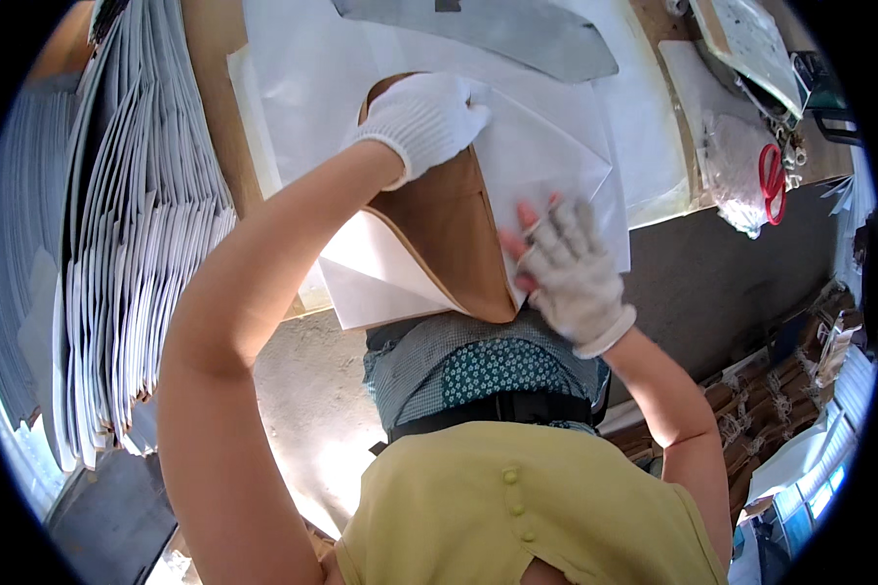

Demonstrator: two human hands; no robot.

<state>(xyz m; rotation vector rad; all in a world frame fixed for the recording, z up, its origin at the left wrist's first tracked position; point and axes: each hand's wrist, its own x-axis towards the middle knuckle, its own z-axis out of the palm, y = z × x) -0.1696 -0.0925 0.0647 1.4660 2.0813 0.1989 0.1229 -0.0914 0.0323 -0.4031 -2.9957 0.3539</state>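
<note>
A large paper bag, white outside and brown inside, lies spread at the table's near edge with its brown mouth gaping toward me. My left hand, in a white knit glove, rests at the far end of the brown opening. Its fingers look curled on the paper there, though most of them are hidden. Over the white flap on the right is my right hand, slightly blurred, in a worn glove with bare fingertips. Its fingers are spread and hold nothing; whether they touch the paper I cannot tell.
Tall stacks of folded white paper stand on the left. A flat grey plate lies beyond the bag. On the right are red-handled scissors and a clear plastic bag. Brown bundles lie lower right.
</note>
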